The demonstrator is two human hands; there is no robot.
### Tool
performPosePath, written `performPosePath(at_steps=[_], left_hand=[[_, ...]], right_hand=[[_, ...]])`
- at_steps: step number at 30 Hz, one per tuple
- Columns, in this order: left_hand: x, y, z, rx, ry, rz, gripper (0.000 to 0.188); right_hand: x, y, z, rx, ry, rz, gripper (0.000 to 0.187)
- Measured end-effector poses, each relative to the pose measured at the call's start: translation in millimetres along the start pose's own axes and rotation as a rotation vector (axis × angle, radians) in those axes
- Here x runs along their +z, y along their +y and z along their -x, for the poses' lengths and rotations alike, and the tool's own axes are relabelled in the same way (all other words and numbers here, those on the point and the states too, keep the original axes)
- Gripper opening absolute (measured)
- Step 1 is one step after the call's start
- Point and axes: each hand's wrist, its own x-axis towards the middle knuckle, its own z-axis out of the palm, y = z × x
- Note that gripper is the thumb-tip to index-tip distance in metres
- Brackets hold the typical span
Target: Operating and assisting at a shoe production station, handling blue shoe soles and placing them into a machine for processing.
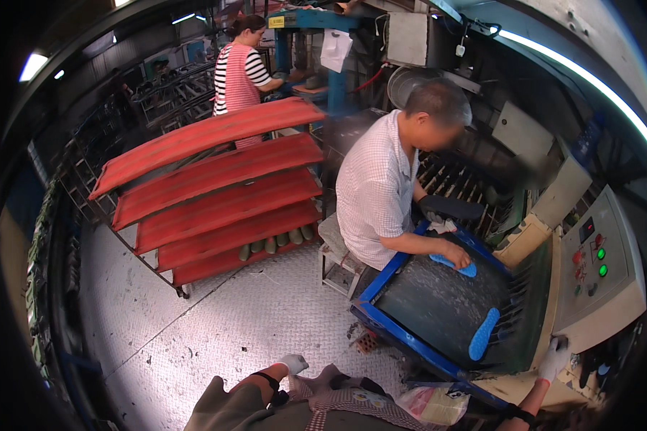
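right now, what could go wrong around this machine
The right hand is close below the control box, so it might bump a control. A co-worker's hand is on a blue insole; if the dark surface beneath moves, fingers could be dragged along. Dark scraps on the metal floor might make someone slip.

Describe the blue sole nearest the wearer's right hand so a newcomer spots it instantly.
Find the blue-framed bed beside the seated co-worker. On its dark surface, toward the wearer's gloved right hand, lies a bright blue sole. Unlike the other blue sole, no hand touches it.
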Motion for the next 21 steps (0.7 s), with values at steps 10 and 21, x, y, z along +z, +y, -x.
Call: performPosePath(at_steps=[10,21], left_hand=[[6,5,-1,-0.119,-0.005,0.126,0.051],[1,5,13,-0.155,0.036,0.257,0.039]], right_hand=[[9,12,-7,-0.026,0.028,-0.03,0.025],[12,4,-10,-0.017,0.001,-0.063,0.023]])
